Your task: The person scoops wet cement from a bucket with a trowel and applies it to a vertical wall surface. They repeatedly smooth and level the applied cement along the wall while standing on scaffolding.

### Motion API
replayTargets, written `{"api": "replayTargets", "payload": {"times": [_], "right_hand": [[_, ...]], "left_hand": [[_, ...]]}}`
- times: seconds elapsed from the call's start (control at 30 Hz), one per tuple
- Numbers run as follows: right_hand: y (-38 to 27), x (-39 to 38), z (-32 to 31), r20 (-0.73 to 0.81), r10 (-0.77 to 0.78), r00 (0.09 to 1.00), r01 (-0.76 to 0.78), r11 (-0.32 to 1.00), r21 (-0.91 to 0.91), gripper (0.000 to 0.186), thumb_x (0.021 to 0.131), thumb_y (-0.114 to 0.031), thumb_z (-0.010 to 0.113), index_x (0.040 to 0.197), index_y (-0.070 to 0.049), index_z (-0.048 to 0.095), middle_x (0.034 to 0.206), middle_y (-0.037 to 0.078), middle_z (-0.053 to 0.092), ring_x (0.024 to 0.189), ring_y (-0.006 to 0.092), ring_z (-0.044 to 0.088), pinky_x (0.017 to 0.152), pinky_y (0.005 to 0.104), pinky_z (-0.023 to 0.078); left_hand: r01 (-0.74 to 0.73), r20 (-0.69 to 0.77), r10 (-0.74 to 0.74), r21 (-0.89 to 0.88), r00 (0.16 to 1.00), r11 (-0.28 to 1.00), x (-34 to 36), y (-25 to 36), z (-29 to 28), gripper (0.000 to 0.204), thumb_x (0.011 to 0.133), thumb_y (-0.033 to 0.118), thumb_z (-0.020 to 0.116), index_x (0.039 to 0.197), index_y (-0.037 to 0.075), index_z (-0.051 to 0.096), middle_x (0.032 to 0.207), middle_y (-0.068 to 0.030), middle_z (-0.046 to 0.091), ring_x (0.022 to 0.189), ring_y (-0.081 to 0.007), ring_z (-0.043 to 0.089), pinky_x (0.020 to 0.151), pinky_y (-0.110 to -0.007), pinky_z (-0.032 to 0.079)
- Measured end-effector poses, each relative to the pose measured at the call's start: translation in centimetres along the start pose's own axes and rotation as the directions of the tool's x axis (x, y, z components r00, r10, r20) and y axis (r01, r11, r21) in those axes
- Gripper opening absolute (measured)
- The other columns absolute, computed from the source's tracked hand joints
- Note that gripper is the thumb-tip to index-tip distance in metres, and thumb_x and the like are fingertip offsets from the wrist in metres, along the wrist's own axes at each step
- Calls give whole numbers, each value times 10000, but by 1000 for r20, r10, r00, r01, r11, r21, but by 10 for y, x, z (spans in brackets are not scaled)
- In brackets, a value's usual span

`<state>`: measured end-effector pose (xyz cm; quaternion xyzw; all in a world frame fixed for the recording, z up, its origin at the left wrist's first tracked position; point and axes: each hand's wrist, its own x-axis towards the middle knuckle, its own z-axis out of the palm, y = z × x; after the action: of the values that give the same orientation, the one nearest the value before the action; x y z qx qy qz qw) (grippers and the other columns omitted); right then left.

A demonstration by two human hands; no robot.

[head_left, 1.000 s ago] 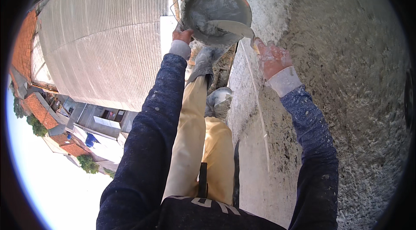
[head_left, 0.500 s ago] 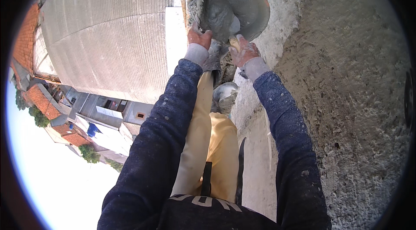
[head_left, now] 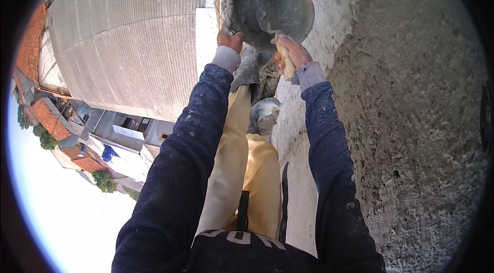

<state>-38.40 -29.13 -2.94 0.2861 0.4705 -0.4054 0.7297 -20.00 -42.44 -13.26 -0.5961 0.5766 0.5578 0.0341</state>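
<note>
A round bucket (head_left: 311,12) of wet grey mortar (head_left: 290,8) stands at the top of the view. My left hand (head_left: 230,40) is closed on the bucket's near left edge, where the thin wire handle meets it. In my right hand (head_left: 296,53) is a trowel with a pale wooden handle (head_left: 286,63), fingers wrapped round it. The trowel's blade is down in the bucket, coated with mortar and hard to make out. Both sleeves are spattered with grey.
A rough, partly plastered wall (head_left: 411,134) rises along the right. Left lies a large corrugated roof (head_left: 134,36), with houses far below. A mortar-smeared boot (head_left: 248,75) stands under the bucket, beside a rounded grey object (head_left: 266,111) I cannot identify.
The bucket and my left hand have shifted slightly left. My right hand has tilted, showing more of the trowel's handle. The blade's pale patch no longer shows, and the mortar's surface has changed shape.
</note>
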Motion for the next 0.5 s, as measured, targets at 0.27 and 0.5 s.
{"api": "replayTargets", "payload": {"times": [0.27,0.5], "right_hand": [[-59,-51,-20,-127,232,964,-243,592,-768,375,972,-442,491,1121,-99,486,641,18,499,433,101,488,360,286,412],[-66,-56,-13,-107,80,991,-118,901,-418,350,992,-428,473,1154,-119,483,632,2,485,433,93,460,376,279,407]], "left_hand": [[-18,13,18,30,1000,999,-4,10,-6,679,742,-3,610,1405,64,482,1142,-117,663,922,-197,670,774,-311,566],[-76,-49,81,94,996,993,-9,21,7,713,733,-25,606,1425,13,439,1266,-141,620,1160,-234,584,986,-320,460]]}}
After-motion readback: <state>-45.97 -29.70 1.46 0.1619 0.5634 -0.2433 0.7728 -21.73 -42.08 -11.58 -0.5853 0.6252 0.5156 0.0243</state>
